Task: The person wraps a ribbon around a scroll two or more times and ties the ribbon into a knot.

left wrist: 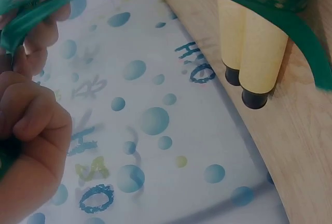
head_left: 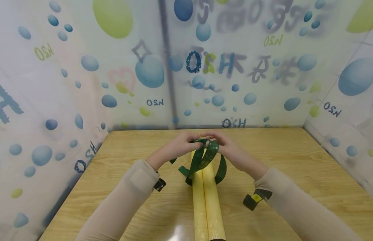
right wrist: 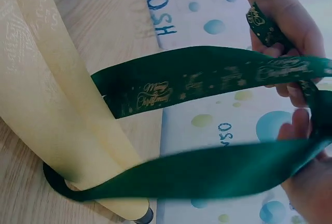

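Note:
Two long yellow paper-wrapped rolls lie side by side on the wooden table; black ends show in the left wrist view. A green ribbon with gold print passes around the rolls, its lengths rising from both sides. Above the rolls, my left hand pinches one part of the ribbon. Close beside it, my right hand holds another part, its fingers bent. Between the hands the ribbon crosses in loops, and loose ends hang down. The exact crossing is partly hidden by the fingers.
A white sheet wall printed with blue and green drops and lettering stands behind the table and at both sides. Black straps with small devices sit on both wrists.

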The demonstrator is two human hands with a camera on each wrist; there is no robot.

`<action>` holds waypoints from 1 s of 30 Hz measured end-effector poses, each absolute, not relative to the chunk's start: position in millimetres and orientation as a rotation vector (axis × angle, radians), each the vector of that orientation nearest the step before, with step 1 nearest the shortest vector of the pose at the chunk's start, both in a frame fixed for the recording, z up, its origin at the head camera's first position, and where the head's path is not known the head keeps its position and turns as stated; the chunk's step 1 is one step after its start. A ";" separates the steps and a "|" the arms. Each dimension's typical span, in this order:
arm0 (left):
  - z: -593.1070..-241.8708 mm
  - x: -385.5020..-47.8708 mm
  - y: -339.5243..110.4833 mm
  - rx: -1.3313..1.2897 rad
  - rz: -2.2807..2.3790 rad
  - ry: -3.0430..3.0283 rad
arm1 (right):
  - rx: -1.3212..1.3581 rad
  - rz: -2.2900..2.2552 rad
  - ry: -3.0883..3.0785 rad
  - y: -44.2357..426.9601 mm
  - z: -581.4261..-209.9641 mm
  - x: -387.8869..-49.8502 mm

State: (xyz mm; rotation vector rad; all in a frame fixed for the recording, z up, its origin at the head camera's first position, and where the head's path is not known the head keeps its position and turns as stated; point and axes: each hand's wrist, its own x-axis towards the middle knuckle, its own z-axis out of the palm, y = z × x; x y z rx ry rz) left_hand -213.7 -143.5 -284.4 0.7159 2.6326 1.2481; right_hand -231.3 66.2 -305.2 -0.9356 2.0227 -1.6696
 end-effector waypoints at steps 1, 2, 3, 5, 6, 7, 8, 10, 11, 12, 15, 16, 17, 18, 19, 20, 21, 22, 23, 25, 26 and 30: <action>-285.4 -213.8 -144.3 0.727 1.237 2.639 | -0.933 -1.690 2.038 67.6 -306.4 -231.7; -286.5 -213.9 -145.5 0.736 1.226 2.644 | -0.925 -1.712 2.061 69.2 -307.4 -232.5; -287.4 -213.7 -146.9 0.739 1.219 2.647 | -0.910 -1.743 2.073 71.1 -308.1 -233.4; -289.4 -213.4 -150.7 0.731 1.200 2.657 | -0.874 -1.791 2.109 76.5 -308.9 -235.8; -290.2 -212.8 -153.0 0.717 1.193 2.663 | -0.843 -1.806 2.132 79.8 -309.1 -236.8; -291.0 -212.2 -155.6 0.703 1.189 2.666 | -0.810 -1.816 2.161 83.6 -309.0 -237.8; -291.7 -211.5 -158.0 0.688 1.186 2.666 | -0.784 -1.834 2.165 87.7 -308.6 -238.5; -293.0 -210.1 -163.0 0.656 1.190 2.667 | -0.740 -1.875 2.152 96.6 -308.5 -239.9; -293.9 -209.4 -165.5 0.650 1.202 2.665 | -0.727 -1.910 2.131 101.3 -308.6 -240.3; -294.5 -208.6 -168.0 0.642 1.219 2.659 | -0.717 -1.960 2.097 106.0 -308.8 -240.8; -297.8 -207.7 -175.6 0.622 1.258 2.657 | -0.724 -2.146 1.940 119.9 -309.8 -242.2; -298.8 -207.6 -178.2 0.614 1.271 2.655 | -0.720 -2.215 1.877 124.6 -310.0 -242.5; -299.7 -207.3 -180.9 0.611 1.274 2.663 | -0.709 -2.286 1.810 129.2 -310.0 -242.8; -300.4 -207.0 -183.5 0.600 1.281 2.665 | -0.691 -2.351 1.740 133.9 -310.0 -243.0; -300.9 -206.4 -186.1 0.591 1.290 2.662 | -0.667 -2.405 1.685 138.4 -309.7 -243.1; -300.9 -205.4 -188.7 0.580 1.302 2.654 | -0.638 -2.454 1.637 143.2 -309.2 -243.0; -301.6 -204.6 -191.7 0.572 1.318 2.642 | -0.603 -2.500 1.598 147.7 -308.5 -242.8; -302.4 -203.5 -194.8 0.562 1.333 2.627 | -0.573 -2.532 1.569 152.3 -307.6 -243.1; -303.5 -202.4 -198.1 0.555 1.351 2.611 | -0.546 -2.557 1.547 156.9 -306.7 -243.2; -306.6 -200.3 -205.1 0.547 1.372 2.581 | -0.512 -2.589 1.544 166.1 -305.7 -243.6; -308.8 -199.6 -208.7 0.542 1.378 2.569 | -0.498 -2.597 1.546 171.0 -305.7 -244.0; -316.7 -195.6 -223.0 0.510 1.347 2.559 | -0.452 -2.632 1.497 191.6 -309.9 -245.1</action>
